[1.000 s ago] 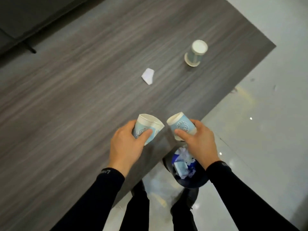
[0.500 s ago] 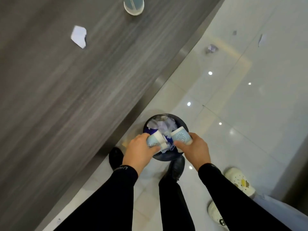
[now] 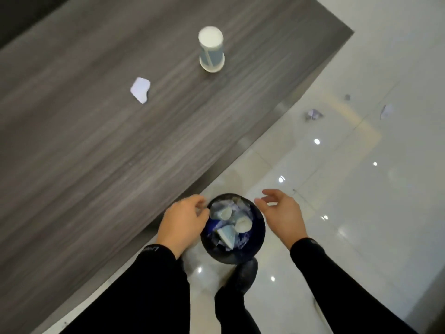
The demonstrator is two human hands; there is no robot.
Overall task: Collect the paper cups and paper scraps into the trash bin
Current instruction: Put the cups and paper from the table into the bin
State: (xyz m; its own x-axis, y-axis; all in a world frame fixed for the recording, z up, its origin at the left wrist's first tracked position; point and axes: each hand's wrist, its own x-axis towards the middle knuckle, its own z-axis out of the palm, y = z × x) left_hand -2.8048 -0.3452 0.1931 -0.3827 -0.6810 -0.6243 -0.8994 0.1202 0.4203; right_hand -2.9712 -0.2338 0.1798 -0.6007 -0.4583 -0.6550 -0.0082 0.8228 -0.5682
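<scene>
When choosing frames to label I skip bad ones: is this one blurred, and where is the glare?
Head view: soft throughout, the table grain streaked and the cup smeared. Head view: small bright spots of glare on the glossy floor. Head view: the bin is dim, yet cups inside are discernible.

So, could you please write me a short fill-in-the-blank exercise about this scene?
1. The cup on the table stands upside ____.
2. The left hand and right hand hold ____.
3. The bin stands on the ____.
4. The scrap on the table is coloured ____.
Missing words: down; nothing; floor; white.
</scene>
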